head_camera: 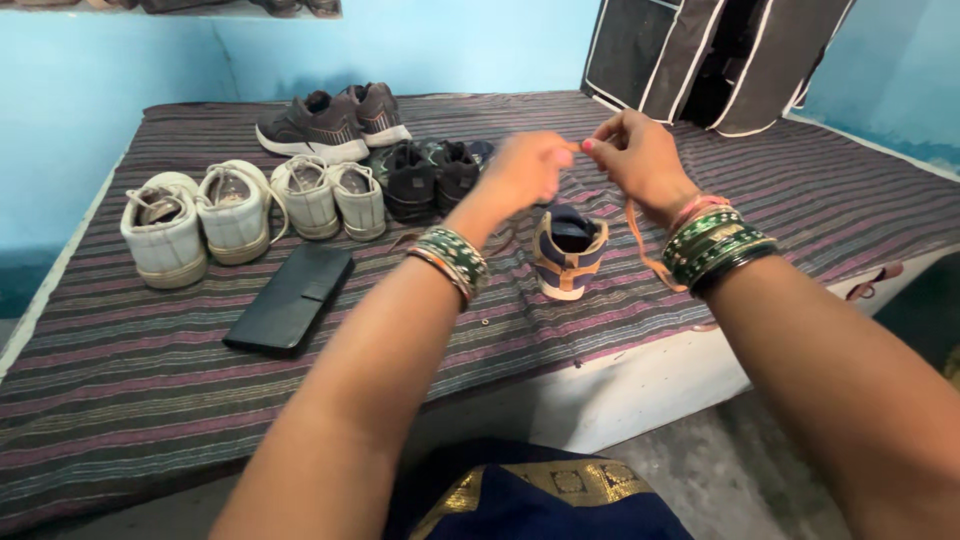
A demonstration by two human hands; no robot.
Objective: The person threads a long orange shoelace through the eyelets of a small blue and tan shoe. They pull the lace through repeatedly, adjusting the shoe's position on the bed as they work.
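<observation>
Head view, one item in hand: tan shoelace, pinched at its upper end between the fingers of the left hand and the right hand, both raised over the bed. The fingers of both hands are closed on the lace, though the left is blurred.

Risks, judged: the lace may be dropped if either pinch loosens, as only a short end is held. The loose loop hanging by the right wrist may be snagged on the bangles. The shoe may be tipped if the lace is pulled sideways, should it be threaded there; that cannot be told.

Appearance: lace thin, flat, tan-orange, trailing down in a curve beside the navy and tan shoe, which stands upright on the striped cover, heel toward the camera.

Nearby: two pairs of white shoes, dark shoes, grey sneakers, black wallet.
</observation>
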